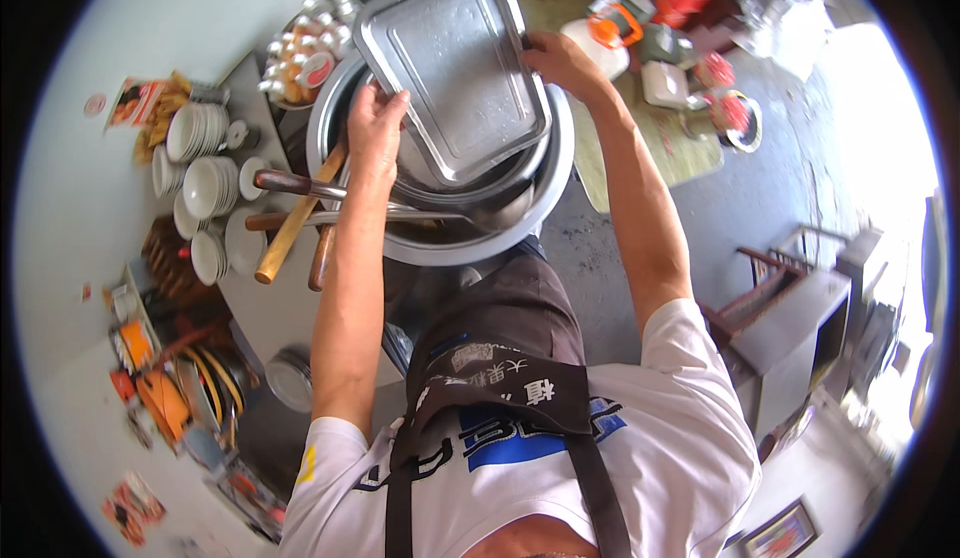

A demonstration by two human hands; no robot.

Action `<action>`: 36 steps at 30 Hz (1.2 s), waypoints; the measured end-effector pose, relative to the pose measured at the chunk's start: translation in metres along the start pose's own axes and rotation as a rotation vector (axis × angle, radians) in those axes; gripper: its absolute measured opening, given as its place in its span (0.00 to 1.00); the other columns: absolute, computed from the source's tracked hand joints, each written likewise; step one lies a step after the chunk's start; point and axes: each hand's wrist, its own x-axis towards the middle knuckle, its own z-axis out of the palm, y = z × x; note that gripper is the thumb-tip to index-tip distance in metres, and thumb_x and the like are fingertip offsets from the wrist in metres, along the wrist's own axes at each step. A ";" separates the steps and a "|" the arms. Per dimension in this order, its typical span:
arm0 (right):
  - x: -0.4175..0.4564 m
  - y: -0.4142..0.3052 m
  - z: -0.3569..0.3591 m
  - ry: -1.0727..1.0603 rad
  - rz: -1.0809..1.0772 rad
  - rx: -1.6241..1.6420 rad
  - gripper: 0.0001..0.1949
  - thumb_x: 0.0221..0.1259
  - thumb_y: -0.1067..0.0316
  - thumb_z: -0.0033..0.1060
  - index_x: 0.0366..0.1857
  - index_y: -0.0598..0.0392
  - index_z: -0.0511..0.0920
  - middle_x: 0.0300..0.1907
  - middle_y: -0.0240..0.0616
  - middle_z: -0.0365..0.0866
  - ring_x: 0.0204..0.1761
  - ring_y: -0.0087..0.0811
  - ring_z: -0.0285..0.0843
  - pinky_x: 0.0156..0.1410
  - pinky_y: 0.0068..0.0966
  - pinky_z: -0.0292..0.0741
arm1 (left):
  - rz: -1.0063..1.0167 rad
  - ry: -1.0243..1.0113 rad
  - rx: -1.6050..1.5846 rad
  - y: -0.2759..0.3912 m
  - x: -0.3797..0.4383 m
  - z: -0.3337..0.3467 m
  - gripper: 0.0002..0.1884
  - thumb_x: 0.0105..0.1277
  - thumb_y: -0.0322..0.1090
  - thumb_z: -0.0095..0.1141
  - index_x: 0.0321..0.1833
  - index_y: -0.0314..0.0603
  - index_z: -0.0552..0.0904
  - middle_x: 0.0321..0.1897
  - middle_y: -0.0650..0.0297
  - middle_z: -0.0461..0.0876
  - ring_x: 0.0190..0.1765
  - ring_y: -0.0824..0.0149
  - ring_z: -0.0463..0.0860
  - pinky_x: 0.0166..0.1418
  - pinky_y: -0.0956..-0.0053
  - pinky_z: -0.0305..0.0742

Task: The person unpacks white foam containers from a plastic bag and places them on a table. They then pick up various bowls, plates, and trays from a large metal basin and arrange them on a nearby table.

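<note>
A rectangular stainless steel tray (461,70) is held by its rims between my two hands. My left hand (375,127) grips its left side with the thumb over the edge. On the opposite rim, my right hand (562,63) has its fingers curled round the metal. Beneath the tray sits a big round metal basin (559,175) with a smaller metal bowl (480,196) inside it. Several utensil handles stick out over the basin's left side, among them a yellowish wooden handle (289,239) and a dark wooden handle (281,181). The tray covers much of what the basin holds.
Stacks of white bowls (211,187) stand on a grey table (296,310) at the left, with white plates (289,379) nearer me. Packed eggs (304,59) lie beyond the basin. A white jug (600,44) with an orange handle and other containers stand at upper right.
</note>
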 end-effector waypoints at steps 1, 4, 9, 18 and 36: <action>-0.023 -0.006 -0.009 0.063 0.031 0.020 0.16 0.59 0.60 0.58 0.45 0.61 0.82 0.30 0.41 0.83 0.32 0.31 0.80 0.40 0.30 0.76 | 0.059 -0.086 -0.033 0.012 -0.006 0.008 0.18 0.68 0.25 0.60 0.60 0.32 0.76 0.47 0.62 0.83 0.49 0.73 0.81 0.57 0.77 0.75; -0.095 -0.009 -0.031 0.272 0.011 0.253 0.13 0.66 0.60 0.59 0.45 0.60 0.81 0.32 0.33 0.81 0.35 0.24 0.79 0.40 0.26 0.77 | 0.164 -0.328 -0.048 0.059 -0.038 0.036 0.21 0.68 0.24 0.59 0.64 0.31 0.74 0.51 0.59 0.84 0.53 0.71 0.81 0.62 0.76 0.74; -0.243 -0.041 -0.046 0.546 -0.083 0.623 0.12 0.70 0.63 0.60 0.50 0.58 0.78 0.41 0.30 0.81 0.41 0.21 0.80 0.47 0.24 0.81 | 0.258 -0.726 0.163 0.083 -0.116 0.054 0.21 0.70 0.30 0.61 0.64 0.32 0.75 0.48 0.62 0.85 0.49 0.74 0.81 0.56 0.78 0.75; -0.418 -0.034 -0.008 0.979 -0.117 0.836 0.18 0.70 0.74 0.53 0.62 0.53 0.71 0.54 0.34 0.80 0.53 0.27 0.79 0.55 0.28 0.80 | 0.393 -0.836 0.406 0.021 -0.226 0.071 0.20 0.69 0.22 0.55 0.64 0.31 0.75 0.40 0.56 0.87 0.42 0.72 0.84 0.48 0.76 0.78; -0.748 0.025 -0.126 1.355 -0.482 0.722 0.23 0.72 0.56 0.54 0.62 0.61 0.69 0.59 0.54 0.79 0.61 0.41 0.79 0.66 0.35 0.77 | 1.018 -0.995 0.272 0.024 -0.419 0.317 0.18 0.69 0.20 0.50 0.60 0.35 0.80 0.53 0.50 0.84 0.56 0.56 0.84 0.61 0.67 0.76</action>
